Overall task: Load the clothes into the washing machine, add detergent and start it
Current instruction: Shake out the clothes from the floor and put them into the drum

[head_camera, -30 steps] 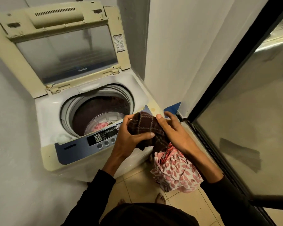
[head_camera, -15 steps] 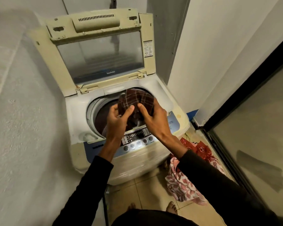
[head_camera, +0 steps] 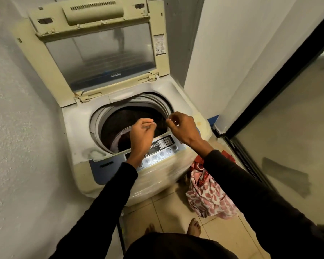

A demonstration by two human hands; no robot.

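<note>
Both hands, left hand [head_camera: 141,130] and right hand [head_camera: 183,128], loosely curled, empty over washing machine [head_camera: 120,113] drum mid-frame; floor clothes [head_camera: 209,191] lower right risk being forgotten before starting.

The beige tiled floor [head_camera: 166,208] carries the cream top-loading washing machine [head_camera: 151,176] and, just beside it, a pink-and-red patterned clothes heap [head_camera: 209,193] (crumpled); bare feet [head_camera: 193,225] stand nearby.
</note>
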